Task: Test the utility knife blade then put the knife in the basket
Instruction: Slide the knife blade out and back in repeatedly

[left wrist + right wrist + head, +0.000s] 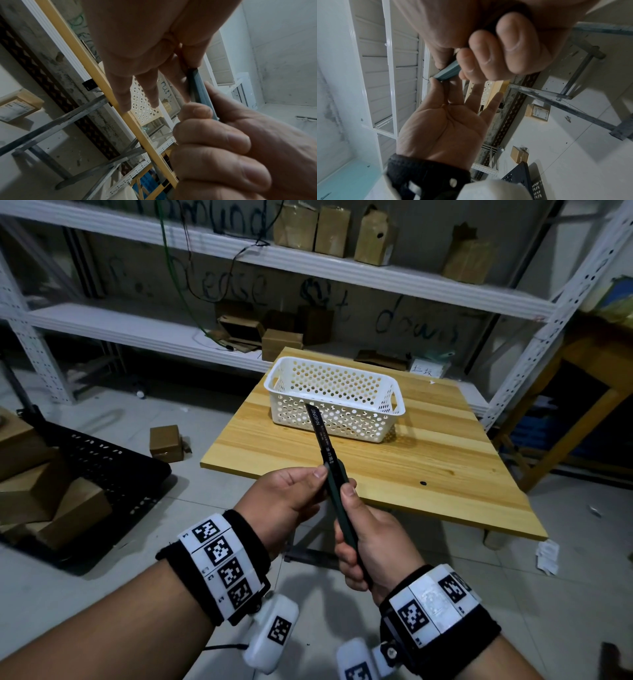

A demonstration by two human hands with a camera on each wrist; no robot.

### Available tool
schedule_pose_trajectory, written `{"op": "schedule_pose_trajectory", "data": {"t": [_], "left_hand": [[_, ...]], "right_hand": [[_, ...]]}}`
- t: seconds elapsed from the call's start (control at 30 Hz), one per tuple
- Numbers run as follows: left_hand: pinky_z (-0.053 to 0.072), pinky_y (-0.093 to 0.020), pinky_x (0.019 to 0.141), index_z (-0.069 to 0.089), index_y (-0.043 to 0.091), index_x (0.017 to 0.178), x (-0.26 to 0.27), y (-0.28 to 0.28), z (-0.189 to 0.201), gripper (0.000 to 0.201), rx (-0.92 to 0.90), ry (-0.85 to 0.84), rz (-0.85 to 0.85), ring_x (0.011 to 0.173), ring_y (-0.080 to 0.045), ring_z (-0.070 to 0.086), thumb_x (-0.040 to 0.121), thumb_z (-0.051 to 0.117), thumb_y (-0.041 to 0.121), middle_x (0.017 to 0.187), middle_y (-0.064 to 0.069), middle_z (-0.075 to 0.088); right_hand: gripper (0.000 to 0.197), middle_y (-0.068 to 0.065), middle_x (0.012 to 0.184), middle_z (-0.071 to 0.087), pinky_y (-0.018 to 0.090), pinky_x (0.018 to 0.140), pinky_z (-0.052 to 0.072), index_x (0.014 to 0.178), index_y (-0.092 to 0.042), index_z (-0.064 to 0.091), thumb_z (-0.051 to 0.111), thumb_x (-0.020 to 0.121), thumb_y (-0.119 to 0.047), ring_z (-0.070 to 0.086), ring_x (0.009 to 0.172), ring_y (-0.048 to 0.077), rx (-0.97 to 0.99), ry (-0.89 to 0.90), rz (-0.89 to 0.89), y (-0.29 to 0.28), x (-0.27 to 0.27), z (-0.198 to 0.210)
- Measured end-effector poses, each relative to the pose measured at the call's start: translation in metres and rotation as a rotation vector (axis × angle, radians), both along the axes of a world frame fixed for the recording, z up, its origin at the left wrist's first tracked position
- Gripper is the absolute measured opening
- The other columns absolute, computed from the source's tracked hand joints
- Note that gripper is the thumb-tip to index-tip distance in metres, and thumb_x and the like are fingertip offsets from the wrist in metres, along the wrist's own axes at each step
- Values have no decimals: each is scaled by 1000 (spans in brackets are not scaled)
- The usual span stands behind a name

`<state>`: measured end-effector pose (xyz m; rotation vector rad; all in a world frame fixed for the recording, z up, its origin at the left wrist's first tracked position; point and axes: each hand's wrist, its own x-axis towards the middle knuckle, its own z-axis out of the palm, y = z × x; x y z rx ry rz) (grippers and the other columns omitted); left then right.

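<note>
A utility knife point(337, 498) with a dark green handle and a long black blade point(317, 422) pushed out is held in the air over the near edge of the wooden table point(428, 474). My right hand point(363, 529) grips the handle, fingers wrapped round it and thumb on top. My left hand point(301, 484) pinches the handle's front end between thumb and forefinger, its other fingers straight point(476, 94). The blade points toward the white perforated basket point(359, 422), which stands on the table beyond the knife. The handle point(448, 73) also shows from below.
White metal shelving point(308, 265) with cardboard boxes runs behind the table. A black perforated crate point(102, 474) and brown boxes point(166, 441) lie on the floor at left. Another wooden table point(589, 364) stands at right. A small dark spot point(423, 483) marks the tabletop.
</note>
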<state>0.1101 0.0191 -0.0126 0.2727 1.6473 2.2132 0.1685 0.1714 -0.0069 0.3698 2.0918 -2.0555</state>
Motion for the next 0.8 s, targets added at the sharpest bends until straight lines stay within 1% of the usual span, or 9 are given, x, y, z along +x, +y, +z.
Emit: {"op": "schedule_pose_trajectory", "data": {"t": [0.07,0.17,0.27,0.37,0.47,0.53,0.6,0.73,0.8], "left_hand": [[37,-57,124,82,11,111,0,0,0,47,-11,-2,3,129,-26,72,85,68,48,122,-8,84],[36,-60,125,85,15,108,-1,0,1,38,-22,11,4,129,-26,72,96,69,46,122,-7,84],[36,-61,124,84,13,111,-2,0,0,40,-38,17,13,128,-24,72,93,64,43,123,-9,83],[38,-62,124,83,11,115,-3,-1,-2,38,-34,51,47,129,-30,72,95,66,38,124,-13,83],[37,-64,124,83,11,116,-2,0,-1,36,-43,69,44,129,-31,71,95,67,36,125,-11,82],[36,-63,124,84,13,114,0,0,0,33,-51,76,30,128,-27,72,97,67,36,125,-8,83],[35,-63,124,85,15,111,0,-1,1,29,-56,74,27,127,-26,73,101,66,34,124,-7,83],[37,-64,123,88,25,100,2,-2,4,27,-58,58,34,126,-25,74,95,65,39,122,-5,84],[36,-64,123,88,27,99,2,-2,5,25,-59,56,36,126,-25,73,99,65,37,122,-4,84]], "right_hand": [[62,5,51,41,21,41,25,67,-16,53,51,82,-76,33,36,17,-3,4,7,0,0,0],[61,6,51,42,21,41,25,68,-15,55,50,86,-74,34,36,17,-9,9,6,-2,1,-1],[67,6,52,42,22,42,26,68,-15,58,47,83,-80,35,37,17,-5,7,-4,-2,1,-1],[76,5,51,44,24,42,28,69,-15,61,43,76,-89,38,38,18,5,-3,1,-1,0,0],[73,6,51,43,25,43,28,67,-15,59,45,77,-86,37,38,19,24,4,10,-2,0,-1],[69,6,52,42,25,43,28,67,-16,57,47,80,-83,36,38,18,18,4,12,-2,0,-2],[67,6,52,42,24,43,28,69,-16,56,49,81,-81,36,38,18,0,-4,21,0,0,-3],[61,4,52,43,22,42,27,68,-18,56,50,84,-77,36,38,17,-34,2,39,-1,0,-2],[60,5,51,43,22,42,27,68,-18,56,50,85,-75,35,38,17,-48,9,39,-3,0,-3]]}}
